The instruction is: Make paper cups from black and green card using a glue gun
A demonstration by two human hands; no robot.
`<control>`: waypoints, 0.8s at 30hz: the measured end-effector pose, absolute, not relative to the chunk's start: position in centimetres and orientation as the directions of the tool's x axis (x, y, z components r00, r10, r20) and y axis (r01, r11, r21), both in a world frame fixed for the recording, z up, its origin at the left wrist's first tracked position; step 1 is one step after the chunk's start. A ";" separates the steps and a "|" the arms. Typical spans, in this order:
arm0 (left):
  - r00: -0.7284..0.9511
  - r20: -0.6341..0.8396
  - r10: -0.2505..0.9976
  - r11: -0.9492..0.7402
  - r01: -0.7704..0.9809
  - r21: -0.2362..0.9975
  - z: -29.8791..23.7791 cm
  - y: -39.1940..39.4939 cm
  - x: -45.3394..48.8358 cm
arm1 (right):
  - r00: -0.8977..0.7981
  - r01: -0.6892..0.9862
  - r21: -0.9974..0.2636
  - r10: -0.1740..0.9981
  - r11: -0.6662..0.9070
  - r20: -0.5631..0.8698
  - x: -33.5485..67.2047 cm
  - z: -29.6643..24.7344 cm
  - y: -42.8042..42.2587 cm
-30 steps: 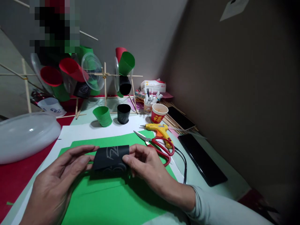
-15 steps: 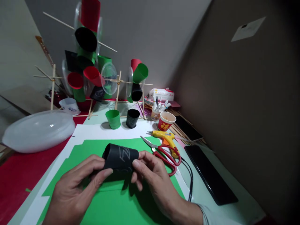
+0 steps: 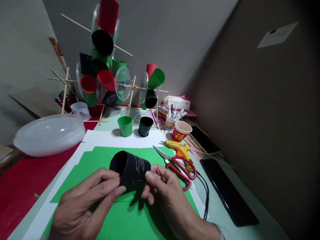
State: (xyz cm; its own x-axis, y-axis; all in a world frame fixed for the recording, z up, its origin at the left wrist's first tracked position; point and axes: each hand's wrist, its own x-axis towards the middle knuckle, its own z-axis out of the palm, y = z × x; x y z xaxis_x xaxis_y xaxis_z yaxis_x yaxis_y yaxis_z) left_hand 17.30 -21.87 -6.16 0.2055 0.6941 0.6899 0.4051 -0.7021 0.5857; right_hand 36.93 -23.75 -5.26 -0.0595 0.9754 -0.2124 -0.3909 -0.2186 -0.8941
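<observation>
The left hand point(image 3: 86, 200) pinches the open rim of a black paper sleeve point(image 3: 137, 169), nearly closed, while the right hand point(image 3: 172, 195) grips its other end. It lies sideways above the green sheet point(image 3: 120, 221).

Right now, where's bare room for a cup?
Bare: the green sheet, left of the held black sleeve and beyond the left hand; the red surface in front of the translucent dish, bar a green scrap. Crowded: where scissors overlap the glue gun.
</observation>
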 end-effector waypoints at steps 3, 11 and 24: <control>0.192 0.695 0.693 -0.698 0.419 0.580 -6.6 -22.1 16.9 | -0.058 -0.401 -0.891 0.977 -0.212 -0.206 36.9 -5.3 -23.7; 0.102 0.723 0.684 -0.652 0.531 0.542 -6.8 -22.0 16.7 | -0.076 -0.394 -0.895 0.978 -0.210 -0.196 36.9 -5.0 -24.0; 0.176 0.722 0.669 -0.680 0.539 0.498 -6.7 -21.3 16.5 | -0.056 -0.359 -0.911 0.979 -0.201 -0.194 36.9 -4.7 -24.0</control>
